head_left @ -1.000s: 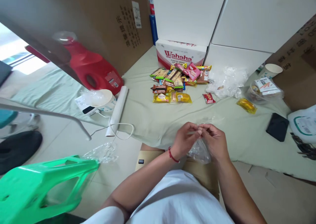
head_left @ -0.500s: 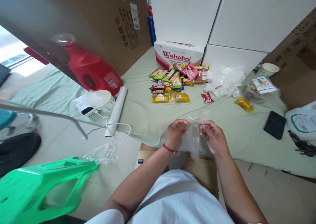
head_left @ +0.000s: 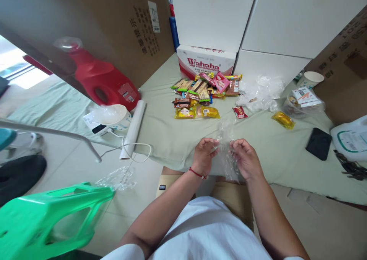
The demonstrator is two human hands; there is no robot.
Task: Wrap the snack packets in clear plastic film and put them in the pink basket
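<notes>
A clear plastic bag [head_left: 228, 158] hangs between my two hands at the near edge of the cloth-covered table. My left hand [head_left: 205, 153] pinches its left side between thumb and fingers; a red cord bracelet circles that wrist. On the opposite side, my right hand [head_left: 243, 155] grips the bag with closed fingertips. The bag looks thin, crumpled and without visible contents. Beyond the hands lies a pile of wrapped snacks [head_left: 197, 91], with two yellow-wrapped cakes [head_left: 208, 112] at its front. A small red packet [head_left: 239, 112] rests to the right of the pile.
Behind the snacks stands a Wahaba-printed carton [head_left: 206, 63]. Crumpled clear bags [head_left: 260, 93], a plastic tub [head_left: 302, 105] and a black wallet-like item [head_left: 319, 143] are at right. A red jug [head_left: 107, 80] and white roll [head_left: 133, 130] stand left, above a green stool [head_left: 57, 214].
The top of the bag now stands higher and more spread above my fingers. Both hands stay in nearly the same place, still gripping it. The view has shifted slightly.
</notes>
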